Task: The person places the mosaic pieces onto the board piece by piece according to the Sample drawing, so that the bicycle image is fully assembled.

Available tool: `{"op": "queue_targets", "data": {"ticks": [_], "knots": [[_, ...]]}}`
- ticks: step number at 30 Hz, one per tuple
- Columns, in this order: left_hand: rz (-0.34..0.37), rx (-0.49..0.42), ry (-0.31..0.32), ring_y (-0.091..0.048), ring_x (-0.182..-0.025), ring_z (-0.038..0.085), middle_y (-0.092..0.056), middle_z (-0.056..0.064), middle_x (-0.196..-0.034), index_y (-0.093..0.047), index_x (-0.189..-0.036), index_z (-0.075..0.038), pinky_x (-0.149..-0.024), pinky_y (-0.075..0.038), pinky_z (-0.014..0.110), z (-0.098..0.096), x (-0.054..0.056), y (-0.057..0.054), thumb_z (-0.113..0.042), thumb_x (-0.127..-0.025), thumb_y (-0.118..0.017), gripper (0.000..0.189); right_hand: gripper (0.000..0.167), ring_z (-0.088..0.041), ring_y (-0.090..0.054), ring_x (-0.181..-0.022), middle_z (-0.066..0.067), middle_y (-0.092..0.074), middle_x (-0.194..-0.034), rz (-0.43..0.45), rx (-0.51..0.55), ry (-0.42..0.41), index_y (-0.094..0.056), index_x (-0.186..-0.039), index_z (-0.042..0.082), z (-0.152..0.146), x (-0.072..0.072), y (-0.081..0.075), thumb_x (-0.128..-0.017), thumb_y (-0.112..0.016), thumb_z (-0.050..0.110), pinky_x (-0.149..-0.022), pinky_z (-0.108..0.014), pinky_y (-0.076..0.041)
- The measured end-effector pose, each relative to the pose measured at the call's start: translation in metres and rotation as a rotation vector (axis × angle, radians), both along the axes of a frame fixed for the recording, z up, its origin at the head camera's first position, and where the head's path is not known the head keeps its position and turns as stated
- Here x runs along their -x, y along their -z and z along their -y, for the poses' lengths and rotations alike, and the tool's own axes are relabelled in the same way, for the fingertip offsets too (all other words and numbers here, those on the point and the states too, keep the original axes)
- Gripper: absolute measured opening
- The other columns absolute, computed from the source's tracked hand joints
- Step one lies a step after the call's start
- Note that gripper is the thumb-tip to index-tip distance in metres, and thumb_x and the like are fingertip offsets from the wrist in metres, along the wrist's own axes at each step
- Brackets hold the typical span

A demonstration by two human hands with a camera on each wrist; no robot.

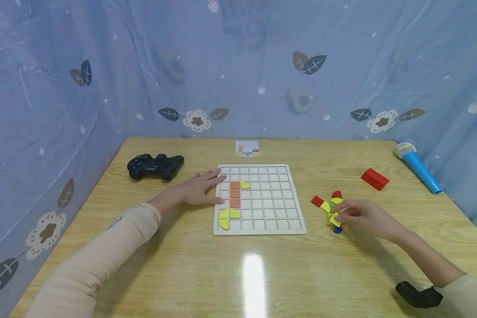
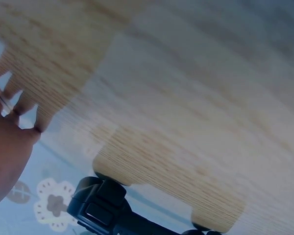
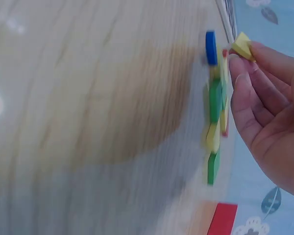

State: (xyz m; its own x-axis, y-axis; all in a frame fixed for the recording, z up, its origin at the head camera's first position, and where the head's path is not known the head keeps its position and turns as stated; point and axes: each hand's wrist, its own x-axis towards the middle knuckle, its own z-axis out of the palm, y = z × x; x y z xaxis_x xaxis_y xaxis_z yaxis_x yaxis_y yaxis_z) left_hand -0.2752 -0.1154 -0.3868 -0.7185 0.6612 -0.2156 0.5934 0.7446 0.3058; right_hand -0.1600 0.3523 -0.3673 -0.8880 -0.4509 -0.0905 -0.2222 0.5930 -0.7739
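Hands differ: the left hand [image 1: 196, 189] lies spread, fingertips [image 1: 221, 178] resting on the left edge of a wooden grid board [image 1: 277, 203]; the right hand [image 1: 363, 216] pinches a small yellow tile [image 3: 241, 45], right of the board and close by a cluster of coloured tiles [image 1: 325, 206]. From where I stand, the yellow tile is tilted, one corner turned away from the grip; I cannot make out its long axis. On the board, three orange squares [image 1: 235, 194] line up near to far, left of centre.
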Motion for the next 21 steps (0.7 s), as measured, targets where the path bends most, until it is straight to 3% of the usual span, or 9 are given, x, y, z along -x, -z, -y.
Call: {"op": "queue_targets", "data": {"ticks": [9,15,21], "knots": [[0.014,-0.008,-0.001,0.002,-0.144,0.028,0.003,0.005,-0.159,-0.011,-0.155,-0.023,-0.112,0.001,0.053,0.002,0.002,0.005,-0.07,-0.088,-0.044,0.088,0.033,-0.024,-0.063,-0.074,-0.015,-0.067,-0.08,0.159,0.1,0.076,-0.059,-0.112,-0.006,0.039,0.009,-0.003,-0.091,-0.066,0.019,-0.066,-0.032,-0.054],[0.016,0.009,-0.019,0.004,-0.144,0.024,0.005,0.0,-0.159,-0.009,-0.155,-0.027,-0.113,0.002,0.049,0.001,0.003,0.007,-0.073,-0.087,-0.042,0.088,0.031,-0.024,-0.062,-0.073,-0.015,-0.068,-0.082,0.211,0.16,0.053,-0.06,-0.107,-0.005,0.069,0.015,0.0,-0.09,-0.069,0.019,-0.067,-0.03,-0.053],[0.007,0.003,-0.005,0.002,-0.144,0.028,0.003,0.005,-0.159,-0.011,-0.155,-0.023,-0.112,0.001,0.052,0.002,0.002,0.004,-0.07,-0.088,-0.043,0.088,0.029,-0.018,-0.061,-0.067,-0.012,-0.069,-0.079,0.252,0.183,0.056,-0.062,-0.103,-0.003,0.099,0.021,0.003,-0.087,-0.072,0.019,-0.065,-0.028,-0.053]]}}
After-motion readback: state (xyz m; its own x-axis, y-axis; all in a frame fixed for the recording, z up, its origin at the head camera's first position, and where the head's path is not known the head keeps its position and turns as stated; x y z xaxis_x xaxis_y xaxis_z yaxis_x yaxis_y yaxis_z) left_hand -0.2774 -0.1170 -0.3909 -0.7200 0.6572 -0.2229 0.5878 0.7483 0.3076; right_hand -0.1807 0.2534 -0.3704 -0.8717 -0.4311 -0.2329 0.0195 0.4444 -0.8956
